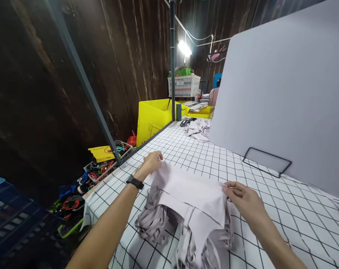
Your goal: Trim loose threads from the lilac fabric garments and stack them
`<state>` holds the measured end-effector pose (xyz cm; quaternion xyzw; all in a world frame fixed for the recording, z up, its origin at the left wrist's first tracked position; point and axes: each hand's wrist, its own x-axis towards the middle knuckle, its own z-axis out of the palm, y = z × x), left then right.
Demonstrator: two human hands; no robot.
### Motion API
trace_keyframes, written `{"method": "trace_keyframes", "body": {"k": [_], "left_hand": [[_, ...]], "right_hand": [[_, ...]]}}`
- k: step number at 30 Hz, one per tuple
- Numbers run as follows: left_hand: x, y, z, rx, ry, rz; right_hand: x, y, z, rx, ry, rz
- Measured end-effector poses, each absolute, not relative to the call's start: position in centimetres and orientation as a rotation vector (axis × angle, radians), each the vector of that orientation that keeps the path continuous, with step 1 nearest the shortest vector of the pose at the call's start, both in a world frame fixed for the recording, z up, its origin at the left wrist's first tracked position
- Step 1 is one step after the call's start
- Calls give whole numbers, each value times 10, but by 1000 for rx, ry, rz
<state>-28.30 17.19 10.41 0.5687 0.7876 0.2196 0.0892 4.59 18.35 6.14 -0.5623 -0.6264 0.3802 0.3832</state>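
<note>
A pale lilac garment piece (pixel 194 196) lies spread on top of a stack of similar grey-lilac fabric pieces with strap-like edges (pixel 158 220), on a table covered in white cloth with a black grid (pixel 203 157). My left hand (pixel 152 162), with a black band on its wrist, pinches the far left corner of the top piece. My right hand (pixel 240 198) pinches its right edge. Both hands have their fingers closed on the fabric.
A large white board (pixel 284 97) stands along the right on a black wire stand (pixel 267 161). More crumpled fabric (pixel 199 130) lies farther back. Yellow bins (pixel 155 114), a white basket (pixel 184 85), a grey post (pixel 172 59) and a floor tray of toy cars (pixel 102 168) sit left.
</note>
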Motion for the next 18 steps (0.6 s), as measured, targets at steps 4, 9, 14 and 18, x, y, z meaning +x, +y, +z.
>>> {"method": "trace_keyframes", "body": {"k": [4, 9, 14, 18], "left_hand": [[-271, 185, 84, 1782, 2327, 628], [-264, 167, 78, 1913, 2290, 680], [-266, 112, 95, 2013, 2141, 717], [-259, 65, 98, 1998, 2056, 703]], "right_hand": [[41, 196, 59, -1496, -1728, 750], [35, 170, 58, -1458, -1745, 570], [22, 120, 62, -1134, -2220, 623], [19, 108, 48, -1137, -2394, 675]]}}
